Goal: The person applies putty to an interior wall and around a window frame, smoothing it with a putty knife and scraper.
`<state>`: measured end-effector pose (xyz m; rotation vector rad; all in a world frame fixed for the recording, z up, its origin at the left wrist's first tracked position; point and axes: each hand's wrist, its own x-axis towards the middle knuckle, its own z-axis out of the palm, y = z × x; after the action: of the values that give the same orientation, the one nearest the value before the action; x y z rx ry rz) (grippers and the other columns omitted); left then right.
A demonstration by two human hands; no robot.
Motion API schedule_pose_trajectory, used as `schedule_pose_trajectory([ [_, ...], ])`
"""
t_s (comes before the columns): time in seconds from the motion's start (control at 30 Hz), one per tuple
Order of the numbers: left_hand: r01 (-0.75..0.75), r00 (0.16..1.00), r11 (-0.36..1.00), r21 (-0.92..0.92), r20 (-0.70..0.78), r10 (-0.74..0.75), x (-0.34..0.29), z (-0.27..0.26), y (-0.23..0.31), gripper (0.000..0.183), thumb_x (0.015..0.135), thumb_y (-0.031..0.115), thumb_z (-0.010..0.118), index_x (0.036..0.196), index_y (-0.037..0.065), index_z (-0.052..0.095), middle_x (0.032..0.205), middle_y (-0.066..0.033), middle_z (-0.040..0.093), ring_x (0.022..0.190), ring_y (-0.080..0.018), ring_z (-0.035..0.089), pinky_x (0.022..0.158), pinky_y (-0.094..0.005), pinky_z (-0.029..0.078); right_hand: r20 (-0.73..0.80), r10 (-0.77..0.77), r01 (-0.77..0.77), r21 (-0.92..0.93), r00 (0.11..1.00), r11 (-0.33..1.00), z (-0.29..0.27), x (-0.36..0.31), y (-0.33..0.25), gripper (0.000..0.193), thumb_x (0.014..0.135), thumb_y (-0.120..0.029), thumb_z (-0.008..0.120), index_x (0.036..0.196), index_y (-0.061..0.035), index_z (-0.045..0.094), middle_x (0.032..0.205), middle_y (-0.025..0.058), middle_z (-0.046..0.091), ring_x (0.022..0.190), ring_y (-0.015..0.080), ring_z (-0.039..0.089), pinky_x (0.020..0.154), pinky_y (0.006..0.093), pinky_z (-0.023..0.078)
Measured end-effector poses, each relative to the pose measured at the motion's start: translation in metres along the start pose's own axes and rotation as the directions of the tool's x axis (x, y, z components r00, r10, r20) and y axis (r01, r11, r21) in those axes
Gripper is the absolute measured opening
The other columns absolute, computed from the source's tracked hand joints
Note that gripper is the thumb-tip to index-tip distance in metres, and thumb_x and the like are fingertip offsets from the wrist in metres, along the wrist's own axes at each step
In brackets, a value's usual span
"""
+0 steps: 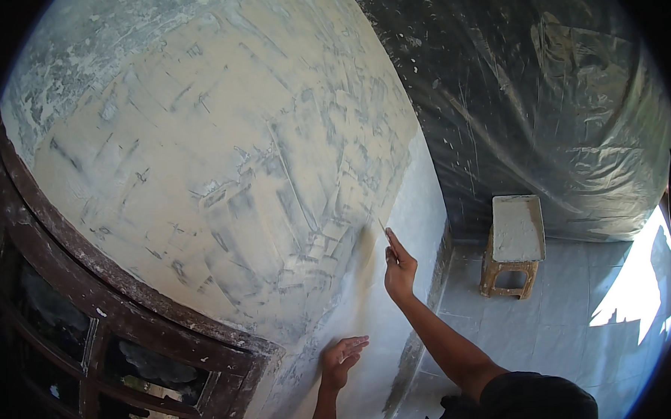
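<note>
R hand (401,268) is clamped on thin-bladed tool (383,225) nr putty edge (400,183). From it: L hand (342,363), fingers loosely apart, 7 o'clock; stool (512,266), 3 o'clock.

Short black sleeve (540,399), bare hands (400,272)

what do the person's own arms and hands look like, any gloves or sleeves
No gloves show: the ungloved left hand has whitish smears on its fingers, and the ungloved right hand is bare too. A plain black fabric sleeve covers the right upper arm, leaving that forearm uncovered. The visible left forearm is also uncovered; any sleeve there is out of frame.
</note>
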<state>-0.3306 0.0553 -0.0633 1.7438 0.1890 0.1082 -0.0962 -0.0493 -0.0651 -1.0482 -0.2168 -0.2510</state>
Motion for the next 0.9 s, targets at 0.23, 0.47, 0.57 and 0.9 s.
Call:
schedule_pose_trajectory([
  [0.23,0.065,0.993,0.998,0.006,-0.102,-0.064,0.0,-0.018,-0.02,0.04,0.086,0.002,0.055,0.124,-0.006,0.057,0.127,-0.0194,0.062,0.119,-0.028,0.06,0.105,-0.0404,0.043,0.409,-0.203,0.294,-0.171,0.89,0.94,0.03,-0.123,0.0,0.053,0.085,0.017,0.051,0.133,-0.0034,0.058,0.136,0.0166,0.059,0.132,0.0277,0.052,0.109,0.0318,0.039],
  [0.47,0.13,0.99,0.99,0.062,-0.057,-0.126,0.003,0.001,0.014,0.04,0.081,0.0,0.051,0.119,-0.005,0.06,0.128,-0.017,0.063,0.119,-0.0258,0.06,0.106,-0.04,0.043,0.038,-0.197,0.201,-0.176,0.98,0.964,-0.002,0.039,0.012,0.06,0.079,0.019,0.044,0.135,-0.0003,0.055,0.138,0.0207,0.056,0.132,0.0347,0.051,0.111,0.0376,0.037],
  [0.57,0.11,0.99,0.992,0.065,-0.098,-0.103,0.006,0.005,0.021,0.04,0.078,0.0,0.051,0.117,-0.006,0.061,0.125,-0.0184,0.064,0.119,-0.0285,0.061,0.106,-0.042,0.043,0.093,-0.104,0.124,-0.242,0.99,0.962,0.013,0.009,0.06,0.065,0.079,0.022,0.043,0.14,0.0,0.05,0.146,0.0192,0.049,0.138,0.0298,0.045,0.114,0.0329,0.033],
  [0.9,0.109,0.991,0.994,0.007,-0.074,-0.108,-0.024,-0.016,0.028,0.037,0.072,0.0,0.048,0.105,-0.006,0.063,0.114,-0.0218,0.068,0.113,-0.034,0.064,0.105,-0.0464,0.044,0.271,-0.019,0.032,-0.046,0.962,0.998,-0.009,-0.068,0.005,0.051,0.091,0.015,0.046,0.137,-0.0037,0.055,0.137,0.0161,0.058,0.125,0.021,0.057,0.102,0.0282,0.043],
])
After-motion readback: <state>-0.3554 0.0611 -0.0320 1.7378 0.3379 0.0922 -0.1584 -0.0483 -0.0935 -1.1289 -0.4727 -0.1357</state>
